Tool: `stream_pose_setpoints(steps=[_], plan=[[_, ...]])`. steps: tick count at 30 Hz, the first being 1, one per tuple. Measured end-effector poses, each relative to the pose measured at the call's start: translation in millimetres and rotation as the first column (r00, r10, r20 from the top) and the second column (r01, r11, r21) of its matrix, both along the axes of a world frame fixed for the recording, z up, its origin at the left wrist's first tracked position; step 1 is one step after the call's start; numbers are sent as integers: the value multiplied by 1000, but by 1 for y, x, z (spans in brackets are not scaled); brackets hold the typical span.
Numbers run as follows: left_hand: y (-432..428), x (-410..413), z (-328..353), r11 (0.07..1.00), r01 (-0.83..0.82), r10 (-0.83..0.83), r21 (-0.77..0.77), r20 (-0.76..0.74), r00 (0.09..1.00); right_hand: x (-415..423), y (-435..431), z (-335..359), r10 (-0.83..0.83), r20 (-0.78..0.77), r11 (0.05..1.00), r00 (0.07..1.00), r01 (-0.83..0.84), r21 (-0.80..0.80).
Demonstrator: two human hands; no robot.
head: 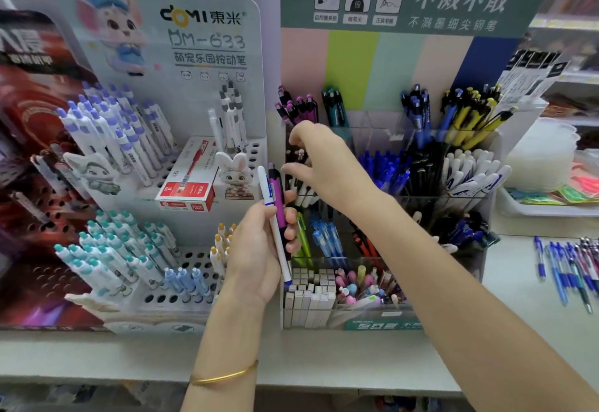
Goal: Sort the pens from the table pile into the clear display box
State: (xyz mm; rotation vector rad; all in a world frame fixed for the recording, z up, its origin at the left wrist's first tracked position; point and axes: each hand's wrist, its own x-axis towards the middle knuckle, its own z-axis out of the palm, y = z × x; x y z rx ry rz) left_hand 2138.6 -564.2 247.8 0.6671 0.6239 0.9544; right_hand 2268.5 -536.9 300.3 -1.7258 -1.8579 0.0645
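at frame centre, left hand point(256, 256) fingers grip a white pen point(274, 228) and a purple pen point(278, 192) upright. at 1 o'clock, right hand point(324, 162) fingers pinch a dark pen point(302, 155) inside the clear display box point(466, 199). pen pile point(567, 265) lies on the counter point(356, 356) at 3 o'clock.

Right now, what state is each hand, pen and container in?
left hand, gripping white pen and purple pen
right hand, pinching dark pen
dark pen, upright in clear display box
clear display box, standing, partly filled
table pile, pens lying loose
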Motion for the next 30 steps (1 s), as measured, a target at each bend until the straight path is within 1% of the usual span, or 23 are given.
stream_pose_setpoints(steps=[1,2,5,6,7,8,9,10,11,13,14,16,18,21,23,26,30], plan=[[1,0,-1,1000,6,-5,9,-8,1000,1,-4,-1,-8,-69,1000,998,10,26],[1,0,-1,1000,12,-12,21,-16,1000,3,-7,-1,-16,-92,999,996,19,29],[0,2,-1,996,49,-45,73,-54,998,10,-11,-2,-51,-15,999,999,51,-13],[-1,3,-1,993,67,-61,97,-67,996,11,-14,0,-68,-35,998,997,69,16],[-2,3,-1,988,92,-82,123,-82,993,11,-20,3,-84,-104,994,991,91,66],[-3,4,-1,981,128,-114,147,-96,989,11,-29,5,-84,-230,988,970,112,109],[-5,5,0,970,177,-160,169,-111,981,13,-39,7,-67,-383,984,921,124,125],[-8,7,2,952,238,-216,192,-128,968,15,-51,7,-45,-517,991,855,103,84],[-10,9,3,927,303,-273,219,-156,949,17,-62,7,-38,-607,999,794,46,-3],[-15,17,6,861,433,-373,266,-249,894,24,-79,1,-77,-688,977,721,-83,-196],[-18,22,7,828,493,-415,269,-299,860,28,-85,-6,-104,-711,962,695,-110,-249],[-23,32,7,781,575,-479,246,-355,803,36,-93,-17,-159,-760,956,630,-92,-277],[-26,40,6,770,599,-492,222,-391,778,43,-98,-26,-182,-775,966,605,-39,-257],[-27,50,7,780,588,-459,216,-443,771,48,-102,-31,-172,-791,981,587,28,-192],[-25,53,9,789,569,-412,232,-488,770,49,-100,-30,-165,-795,985,583,58,-162],[-23,52,9,795,541,-347,274,-527,776,50,-94,-30,-138,-778,990,613,74,-117],[-19,45,10,808,508,-307,299,-522,796,48,-87,-28,-107,-762,993,638,26,-117]])
